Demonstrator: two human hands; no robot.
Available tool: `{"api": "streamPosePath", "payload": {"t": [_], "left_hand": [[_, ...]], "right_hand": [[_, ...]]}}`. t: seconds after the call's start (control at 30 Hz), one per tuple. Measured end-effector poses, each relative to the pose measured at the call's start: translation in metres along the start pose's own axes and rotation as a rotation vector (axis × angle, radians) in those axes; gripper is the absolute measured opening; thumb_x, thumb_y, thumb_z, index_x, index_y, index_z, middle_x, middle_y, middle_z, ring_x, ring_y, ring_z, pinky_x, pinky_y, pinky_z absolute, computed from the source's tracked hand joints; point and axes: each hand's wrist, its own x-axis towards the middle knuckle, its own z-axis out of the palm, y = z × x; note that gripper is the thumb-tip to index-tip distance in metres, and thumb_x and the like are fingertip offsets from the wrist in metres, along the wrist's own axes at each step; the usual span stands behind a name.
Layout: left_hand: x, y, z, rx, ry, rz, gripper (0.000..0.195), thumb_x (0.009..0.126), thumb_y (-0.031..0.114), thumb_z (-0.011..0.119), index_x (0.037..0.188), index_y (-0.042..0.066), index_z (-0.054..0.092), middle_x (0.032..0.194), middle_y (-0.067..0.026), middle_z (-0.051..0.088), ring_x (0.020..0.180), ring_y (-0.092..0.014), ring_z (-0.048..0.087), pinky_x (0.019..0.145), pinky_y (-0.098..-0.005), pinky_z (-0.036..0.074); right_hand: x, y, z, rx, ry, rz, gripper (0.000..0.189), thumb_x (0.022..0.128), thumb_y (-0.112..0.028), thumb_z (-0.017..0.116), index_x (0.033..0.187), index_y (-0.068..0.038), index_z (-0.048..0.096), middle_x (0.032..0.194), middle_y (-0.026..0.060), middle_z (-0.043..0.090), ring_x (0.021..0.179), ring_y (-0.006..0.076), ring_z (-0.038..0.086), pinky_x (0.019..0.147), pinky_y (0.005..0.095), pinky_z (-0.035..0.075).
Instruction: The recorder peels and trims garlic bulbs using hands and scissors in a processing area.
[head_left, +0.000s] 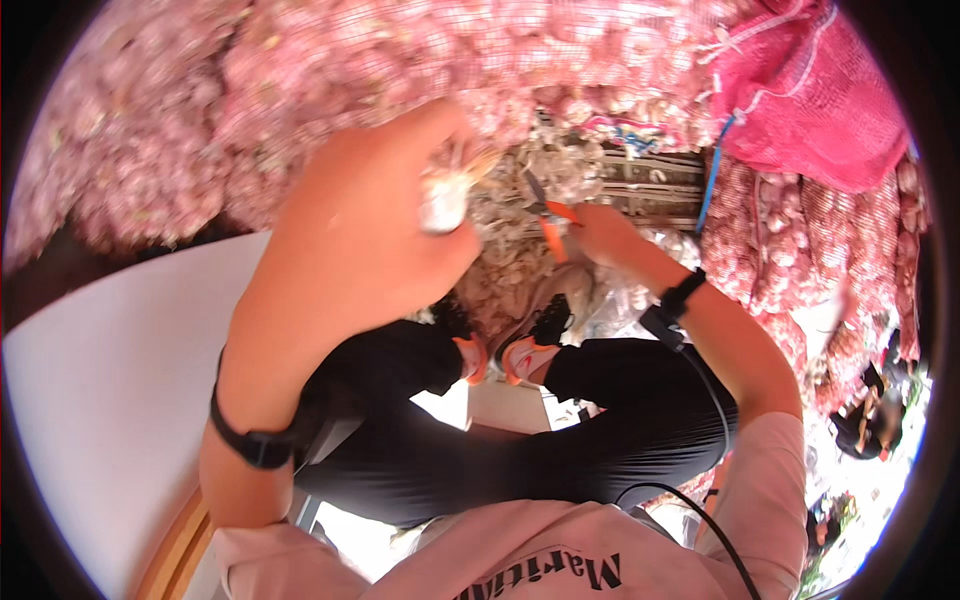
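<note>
A white garlic bulb (444, 204) with dry stem or roots sits in the fingers of my left hand (360, 217), raised close to the camera. Part of the bulb is hidden by my thumb and fingers. Lower and to the right, my right hand (606, 231) grips orange-handled pruning shears (553, 238). Their dark blades point away from me, towards the upper left, and look parted. The blades are apart from the bulb in the picture. Below both hands, a heap of dry garlic skins and trimmings (504, 281) lies around my shoes.
Red mesh sacks of garlic (322, 60) line the far side, with more sacks (799, 232) at right. A bright pink mesh bag (817, 112) sits upper right. Clear plastic (619, 304) lies by my right foot. A white curved surface (120, 360) stands left. People (870, 420) are far right.
</note>
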Motion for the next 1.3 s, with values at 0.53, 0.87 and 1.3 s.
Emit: {"api": "streamPosePath", "payload": {"t": [0.53,0.87,1.3], "left_hand": [[-0.062,0.022,-0.092,-1.820,0.190,0.195,0.022,0.085,0.007,0.059,0.102,-0.005,0.060,0.122,-0.0195,0.060,0.126,-0.032,0.055,0.121,-0.0556,0.020],[-0.071,0.031,-0.081,-1.947,0.086,0.192,0.070,0.091,0.005,0.048,0.156,0.007,0.023,0.165,-0.0236,0.016,0.155,-0.038,0.013,0.124,-0.0641,-0.004],[-0.053,0.060,-0.007,-1.477,-0.278,-0.095,0.055,0.097,0.024,0.056,0.141,-0.007,0.047,0.089,-0.0013,0.053,0.072,-0.012,0.053,0.059,-0.0245,0.039]], "right_hand": [[-0.155,-0.064,-0.106,1.042,0.227,-0.198,0.037,0.100,-0.015,0.057,0.133,0.003,0.059,0.127,0.0098,0.065,0.119,0.0183,0.061,0.101,0.0325,0.047],[-0.181,-0.114,-0.155,0.949,0.513,-0.317,0.038,0.101,-0.010,0.056,0.136,0.004,0.058,0.131,0.0125,0.065,0.125,0.0232,0.061,0.108,0.0385,0.047],[-0.241,-0.154,-0.203,1.578,0.490,-0.595,0.049,0.104,-0.019,0.056,0.147,0.000,0.045,0.136,0.0122,0.061,0.125,0.0210,0.059,0.111,0.0371,0.042]]}}
